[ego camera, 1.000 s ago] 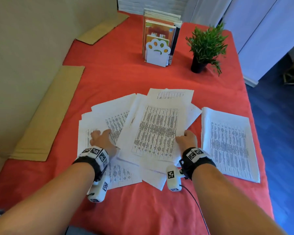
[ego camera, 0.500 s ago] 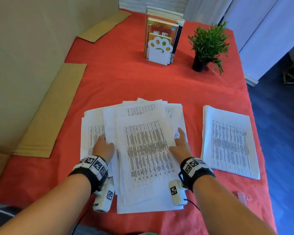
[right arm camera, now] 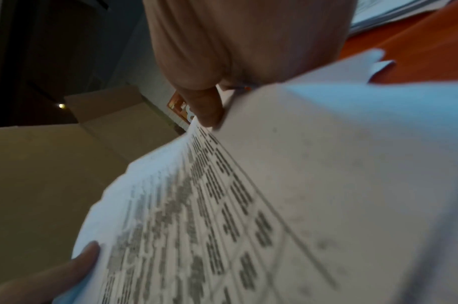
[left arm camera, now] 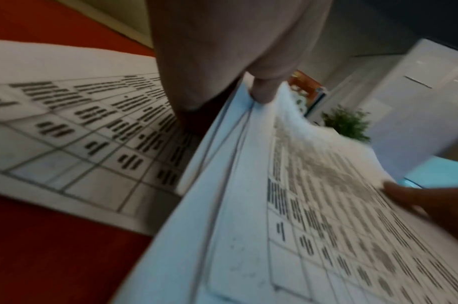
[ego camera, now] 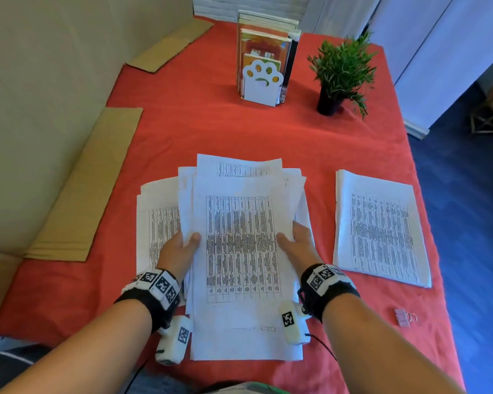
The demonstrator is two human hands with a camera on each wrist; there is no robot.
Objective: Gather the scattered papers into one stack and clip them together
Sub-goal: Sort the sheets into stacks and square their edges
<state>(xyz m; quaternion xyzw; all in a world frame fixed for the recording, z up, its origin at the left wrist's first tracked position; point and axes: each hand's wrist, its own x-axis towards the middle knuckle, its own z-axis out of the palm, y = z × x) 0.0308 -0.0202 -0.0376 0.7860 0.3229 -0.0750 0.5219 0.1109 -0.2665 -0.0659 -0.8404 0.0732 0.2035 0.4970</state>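
A loose bundle of printed sheets [ego camera: 239,245] is raised off the red tablecloth between my hands. My left hand [ego camera: 180,247] pinches its left edge, thumb on top, fingers underneath; the left wrist view shows the thumb pressing the bundle [left arm camera: 287,205]. My right hand [ego camera: 295,241] pinches the right edge the same way, seen close over the bundle [right arm camera: 274,205]. More sheets [ego camera: 157,223] still lie flat on the cloth at the left, partly under the bundle. A separate neat stack [ego camera: 379,226] lies to the right. A binder clip [ego camera: 404,317] rests near the front right.
A white paw-shaped bookend with books [ego camera: 264,66] and a small potted plant [ego camera: 339,75] stand at the back. Flat cardboard pieces [ego camera: 88,189] lie along the left edge by the wall. The table's right edge [ego camera: 427,223] drops to a blue floor.
Both hands swept the spread sheets inward into one bundle, then took hold of its side edges and raised it off the cloth. A few sheets stayed behind on the left.
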